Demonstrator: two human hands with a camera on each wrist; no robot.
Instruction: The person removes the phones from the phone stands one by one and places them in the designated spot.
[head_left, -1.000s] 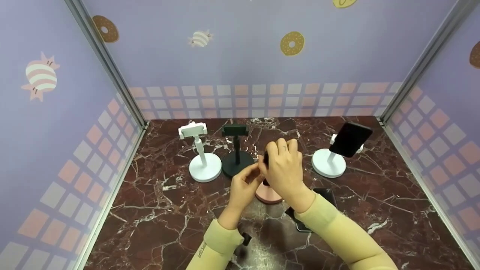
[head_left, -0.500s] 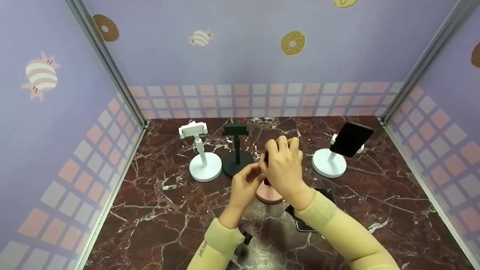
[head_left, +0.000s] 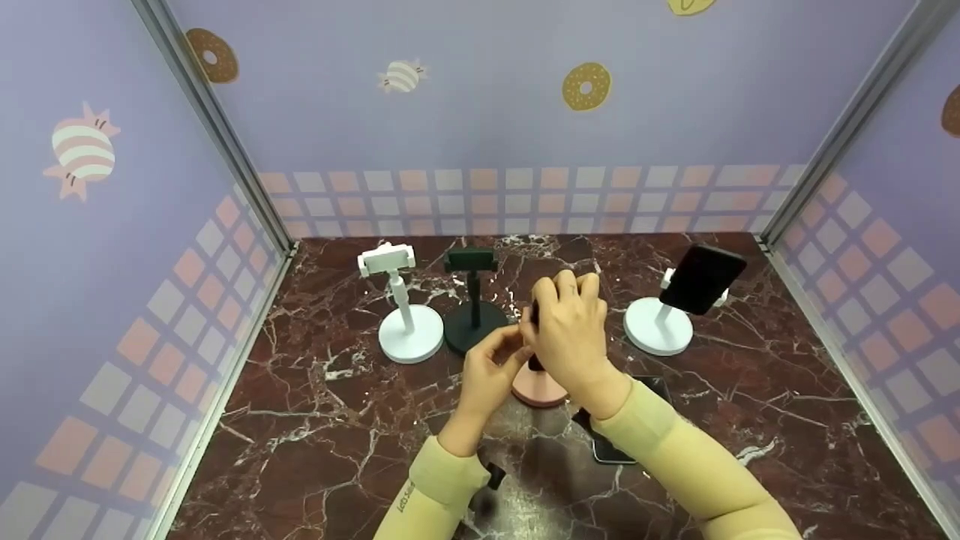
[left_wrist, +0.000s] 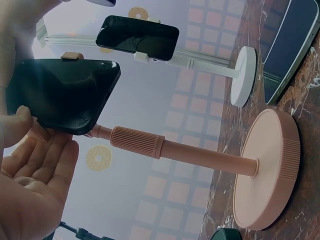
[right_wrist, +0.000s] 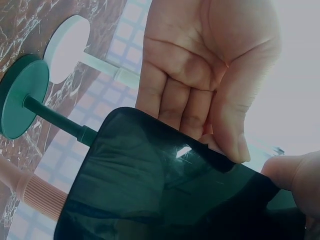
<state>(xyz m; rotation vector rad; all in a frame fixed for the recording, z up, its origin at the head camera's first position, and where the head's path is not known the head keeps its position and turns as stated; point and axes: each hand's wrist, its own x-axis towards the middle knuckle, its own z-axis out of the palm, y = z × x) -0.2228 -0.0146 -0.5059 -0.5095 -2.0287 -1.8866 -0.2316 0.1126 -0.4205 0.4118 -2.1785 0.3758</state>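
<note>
A black smartphone [left_wrist: 65, 95] sits sideways in the clamp of a pink phone stand [left_wrist: 210, 157], whose round base [head_left: 540, 386] rests on the table. My left hand [head_left: 484, 382] grips the near edge of this smartphone, its thumb on the edge and its fingers behind. From above and to the right, my right hand [head_left: 570, 330] curls round the smartphone's other side, near a pink clamp jaw. In the head view the right hand hides most of the smartphone and the stand's top. The right wrist view shows its glossy screen close up.
To the left stand a white phone stand [head_left: 411, 334] and a black phone stand [head_left: 476, 326]. At the right, another white stand [head_left: 658, 328] bears a dark smartphone [head_left: 703, 279]. A further phone [head_left: 616, 450] lies flat, partly under my right forearm. Patterned walls enclose the marble-look table [head_left: 337, 465].
Both hands stay at the smartphone in the pink stand. My right hand has shifted very slightly; the other stands have not moved.
</note>
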